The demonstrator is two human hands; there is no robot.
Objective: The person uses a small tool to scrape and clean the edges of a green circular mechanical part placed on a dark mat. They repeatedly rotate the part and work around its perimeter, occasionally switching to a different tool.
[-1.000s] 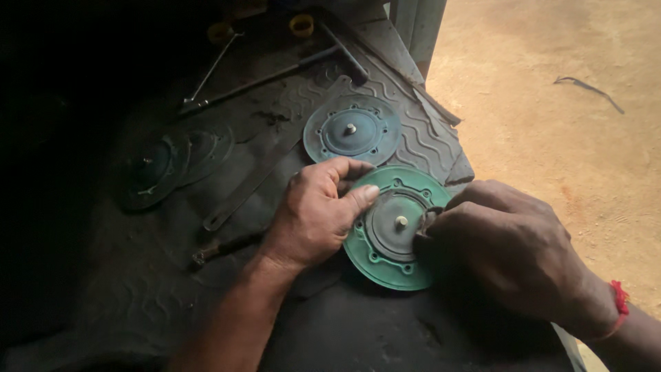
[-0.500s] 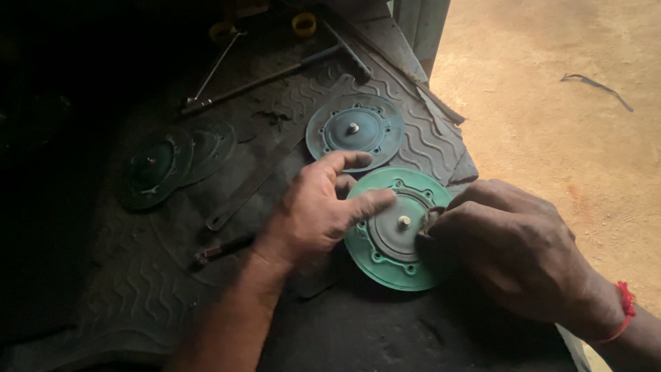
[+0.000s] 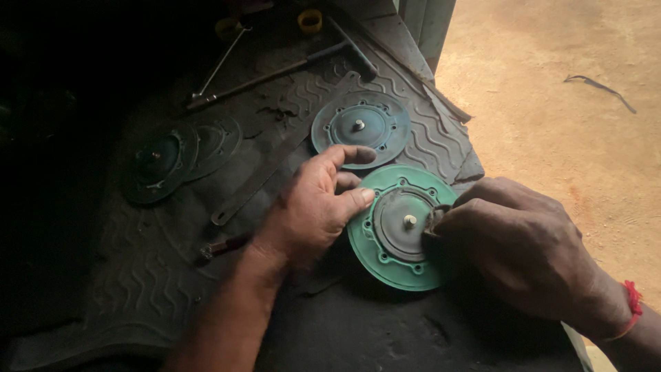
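A round green disc (image 3: pixel 385 262) with holes around its rim lies on a dark ribbed rubber mat (image 3: pixel 138 275). On it sits a dark centre plate (image 3: pixel 392 227) with a small metal stud (image 3: pixel 410 220) in the middle. My left hand (image 3: pixel 310 207) holds the disc's left edge, thumb pressed on the rim and index finger stretched above it. My right hand (image 3: pixel 516 241) covers the disc's right side, its fingertips pinched on the edge of the dark plate next to the stud.
A second green disc (image 3: pixel 361 127) lies just behind. Two darker discs (image 3: pixel 165 158) overlap at the left. A long T-handle wrench (image 3: pixel 275 72), a flat spanner (image 3: pixel 255 186) and a yellow ring (image 3: pixel 310 21) lie on the mat. Sandy ground (image 3: pixel 564 103) is at right.
Both hands stay on the green disc. My left thumb has slid a little further onto its rim; my right fingertips remain by the stud.
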